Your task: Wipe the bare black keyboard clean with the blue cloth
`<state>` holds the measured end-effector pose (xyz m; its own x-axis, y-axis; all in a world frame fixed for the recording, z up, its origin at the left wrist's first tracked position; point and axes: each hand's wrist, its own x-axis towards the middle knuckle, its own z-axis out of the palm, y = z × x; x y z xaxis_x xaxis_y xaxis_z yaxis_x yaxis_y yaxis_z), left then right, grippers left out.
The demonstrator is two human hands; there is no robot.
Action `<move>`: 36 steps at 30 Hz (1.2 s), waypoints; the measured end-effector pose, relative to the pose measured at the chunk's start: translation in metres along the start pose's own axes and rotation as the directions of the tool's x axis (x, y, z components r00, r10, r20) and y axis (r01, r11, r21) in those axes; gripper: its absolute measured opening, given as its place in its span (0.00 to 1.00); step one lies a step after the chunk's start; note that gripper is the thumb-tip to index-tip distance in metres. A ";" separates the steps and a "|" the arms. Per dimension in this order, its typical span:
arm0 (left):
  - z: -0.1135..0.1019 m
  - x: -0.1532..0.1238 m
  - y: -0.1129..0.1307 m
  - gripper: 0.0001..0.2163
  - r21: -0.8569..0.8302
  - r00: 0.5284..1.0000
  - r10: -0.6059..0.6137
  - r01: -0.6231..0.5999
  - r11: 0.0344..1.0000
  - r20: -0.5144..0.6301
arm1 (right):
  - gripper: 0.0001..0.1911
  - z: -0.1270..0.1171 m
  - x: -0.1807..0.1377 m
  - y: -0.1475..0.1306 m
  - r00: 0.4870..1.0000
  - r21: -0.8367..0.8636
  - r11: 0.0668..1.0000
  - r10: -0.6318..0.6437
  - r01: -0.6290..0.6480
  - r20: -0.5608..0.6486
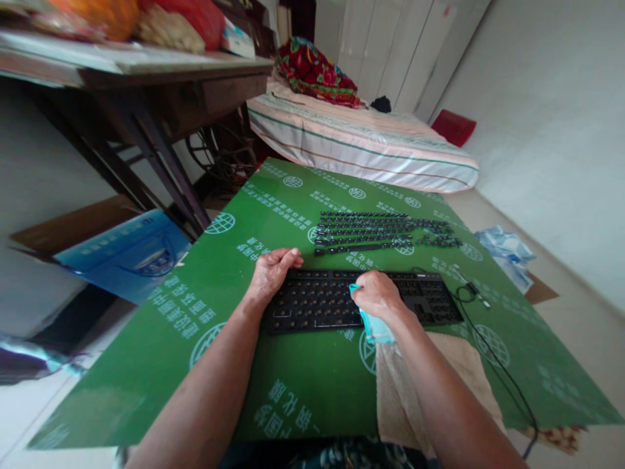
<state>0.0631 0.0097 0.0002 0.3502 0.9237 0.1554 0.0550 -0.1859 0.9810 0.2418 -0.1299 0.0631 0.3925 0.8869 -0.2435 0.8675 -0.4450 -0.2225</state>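
Observation:
A black keyboard [317, 303] with its keycaps off lies on the green board, bare switches showing across it. My left hand [273, 273] is closed at its upper left corner, the fingers curled against the edge and partly hidden. A teal cloth [375, 327] is bunched in my right hand [378, 293], which presses down on the middle of the keyboard. Beyond the keyboard, the loose black keycaps [361, 231] are laid out in several rows, with more in a group to their right.
The green board [219, 365] carries white print. A beige towel [459, 355] lies under my right forearm. A black cable [502, 365] runs down the right side. Behind are a bed [371, 140], a sewing-machine table [195, 78] at left, and a blue box [127, 254].

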 end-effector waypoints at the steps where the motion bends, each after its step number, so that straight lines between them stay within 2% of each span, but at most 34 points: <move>1: 0.000 0.000 0.000 0.17 0.002 1.000 0.000 0.000 1.000 0.000 | 0.08 0.001 0.000 -0.002 1.000 0.010 1.000 -0.012 0.012 0.001; 11: -0.001 0.002 0.000 0.17 0.003 1.000 0.000 0.000 1.000 0.007 | 0.12 -0.013 0.004 0.024 1.000 -0.006 1.000 -0.001 0.001 -0.025; 18: 0.000 0.001 0.001 0.17 -0.006 1.000 -0.023 0.023 1.000 0.004 | 0.13 -0.009 0.000 0.017 0.989 -0.148 0.978 -0.144 0.145 0.020; 23: 0.000 0.001 0.003 0.15 -0.006 0.999 -0.036 0.036 0.999 0.007 | 0.12 -0.010 -0.010 0.013 0.959 -0.270 0.921 -0.276 0.282 0.062; 27: 0.000 0.000 0.003 0.14 0.006 0.999 -0.036 0.036 0.999 0.009 | 0.13 -0.009 -0.014 0.013 0.943 -0.338 0.881 -0.324 0.332 0.083; 31: 0.000 0.001 0.003 0.14 0.011 1.000 -0.029 0.029 1.000 0.006 | 0.13 -0.015 -0.014 0.016 0.904 -0.390 0.816 -0.392 0.427 0.170; 36: -0.001 0.002 0.002 0.14 0.020 1.000 -0.024 0.024 1.000 0.006 | 0.13 -0.018 -0.010 0.021 0.923 -0.344 0.857 -0.361 0.383 0.130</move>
<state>0.0632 0.0109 0.0027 0.3540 0.9260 0.1312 0.0821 -0.1705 0.9819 0.2616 -0.1456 0.0781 0.0097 0.9637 -0.2670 0.9992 0.0012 0.0404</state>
